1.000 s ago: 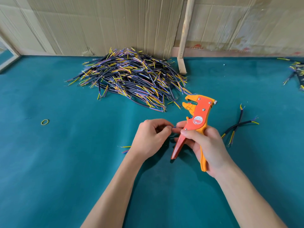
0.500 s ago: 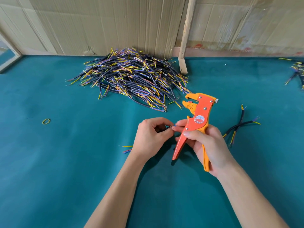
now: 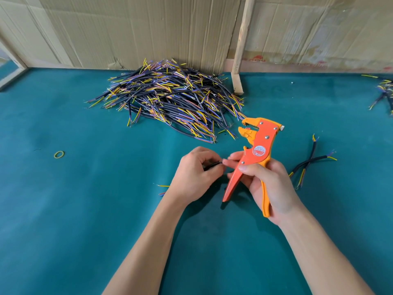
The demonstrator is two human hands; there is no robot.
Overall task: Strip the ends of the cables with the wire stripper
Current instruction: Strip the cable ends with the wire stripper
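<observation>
My right hand (image 3: 269, 184) grips the orange wire stripper (image 3: 258, 145) by its handles, jaws up and pointing left, held above the green table (image 3: 85, 209). My left hand (image 3: 194, 173) holds a short black cable (image 3: 212, 163), most of it hidden in the fist. Its far end meets my right fingertips just left of the stripper. The cable's other end, with yellow and blue wires (image 3: 162, 189), sticks out below my left wrist. A big pile of black cables (image 3: 170, 99) with coloured wire ends lies at the back of the table.
Two crossed cables (image 3: 308, 165) lie to the right of my right hand. More cables (image 3: 382, 92) sit at the far right edge. A yellow rubber band (image 3: 59, 154) lies at the left. A wooden post (image 3: 240, 50) and cardboard wall close the back.
Both hands stay almost in place. My right fingertips keep working at the cable end held by my left hand, and the stripper has tilted slightly.
</observation>
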